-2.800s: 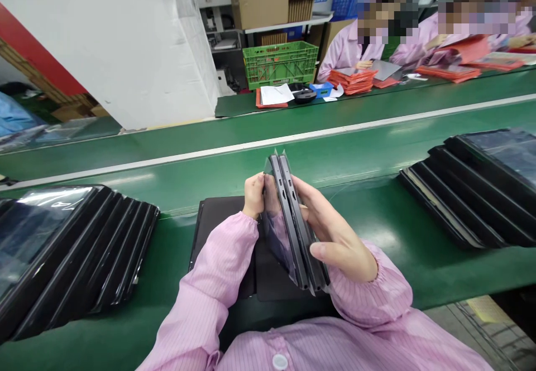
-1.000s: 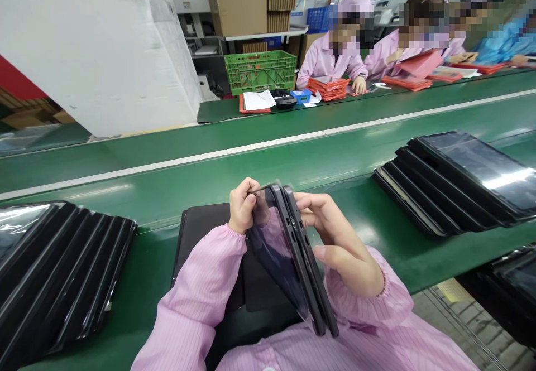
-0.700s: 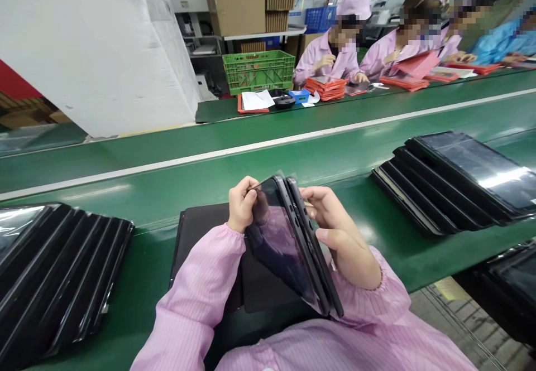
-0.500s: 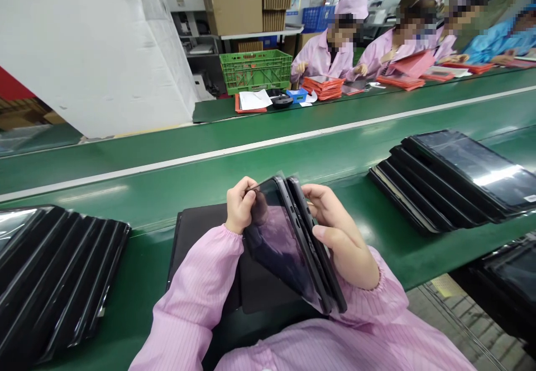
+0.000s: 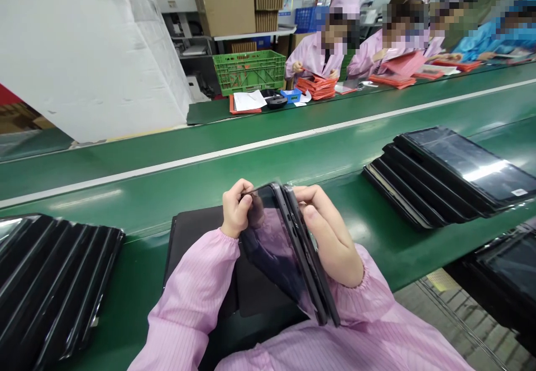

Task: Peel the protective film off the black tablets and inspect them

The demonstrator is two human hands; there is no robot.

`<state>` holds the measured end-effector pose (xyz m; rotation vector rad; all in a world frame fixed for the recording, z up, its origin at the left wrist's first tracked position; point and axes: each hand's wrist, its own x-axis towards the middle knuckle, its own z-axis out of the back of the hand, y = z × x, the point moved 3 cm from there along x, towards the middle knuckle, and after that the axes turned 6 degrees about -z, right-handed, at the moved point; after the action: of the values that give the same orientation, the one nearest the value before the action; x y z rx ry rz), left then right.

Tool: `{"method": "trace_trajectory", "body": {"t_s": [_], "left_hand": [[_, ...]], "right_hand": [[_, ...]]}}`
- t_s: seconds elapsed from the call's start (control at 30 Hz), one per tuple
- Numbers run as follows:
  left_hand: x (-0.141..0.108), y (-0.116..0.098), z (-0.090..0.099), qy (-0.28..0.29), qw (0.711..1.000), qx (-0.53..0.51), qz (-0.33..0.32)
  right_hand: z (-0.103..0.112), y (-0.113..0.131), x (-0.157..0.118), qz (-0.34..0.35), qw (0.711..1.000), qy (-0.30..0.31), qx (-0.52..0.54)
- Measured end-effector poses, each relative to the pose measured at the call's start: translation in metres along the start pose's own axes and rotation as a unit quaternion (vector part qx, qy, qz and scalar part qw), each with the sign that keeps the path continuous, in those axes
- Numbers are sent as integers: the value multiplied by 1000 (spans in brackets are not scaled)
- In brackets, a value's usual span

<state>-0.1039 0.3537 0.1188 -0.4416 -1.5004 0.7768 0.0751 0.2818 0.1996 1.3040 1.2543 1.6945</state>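
Two slim dark grey laptops [image 5: 295, 248] stand tilted on edge above a black mat [image 5: 196, 237], their side ports showing. A clear plastic film [image 5: 268, 215] covers the left one's glossy face. My left hand [image 5: 238, 209] pinches the film's top corner between thumb and fingers. My right hand [image 5: 326, 231] wraps the right laptop's far side, fingers at its top edge. The laptops' lower ends rest close to my pink striped sleeves.
Rows of overlapping black film-wrapped devices [image 5: 54, 287] [image 5: 435, 176] lie on the green conveyor belt [image 5: 268, 176] to both sides. Across the belt, co-workers in pink smocks [image 5: 316, 56] sit behind orange-red stacks [image 5: 316, 87]. A green crate [image 5: 249, 72] stands behind.
The laptops have tilted from nearly upright, their lower ends swinging toward me. My left hand has moved up to pinch the film's corner. The view has swung slightly, shifting the scene left.
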Motion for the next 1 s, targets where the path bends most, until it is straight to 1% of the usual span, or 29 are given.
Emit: {"method": "trace_trajectory", "body": {"t_s": [0.13,0.2,0.3,0.4,0.53,0.63,0.7,0.8,1.0], "left_hand": [[-4,5,2,-14,999,-33,14],[-6,7,2,-13,998,-58,20],[-8,7,1,-9,996,-89,21],[-7,2,1,5,995,-104,10],[-4,-10,-1,46,996,-76,-28],[-3,-16,-1,59,996,-43,-60],[-3,-17,-1,63,994,-40,-73],[-4,-16,-1,65,994,-39,-80],[-4,-19,0,68,994,-32,-75]], "right_hand": [[-4,0,-7,0,1000,18,2],[-6,1,-10,1,999,37,-5],[-11,6,-14,17,997,61,-48],[-16,10,-17,22,994,61,-94],[-21,12,-22,13,993,51,-107],[-20,13,-24,11,992,44,-119],[-20,14,-24,21,991,44,-128],[-21,15,-25,38,989,45,-139],[-24,17,-29,47,987,41,-150]]}}
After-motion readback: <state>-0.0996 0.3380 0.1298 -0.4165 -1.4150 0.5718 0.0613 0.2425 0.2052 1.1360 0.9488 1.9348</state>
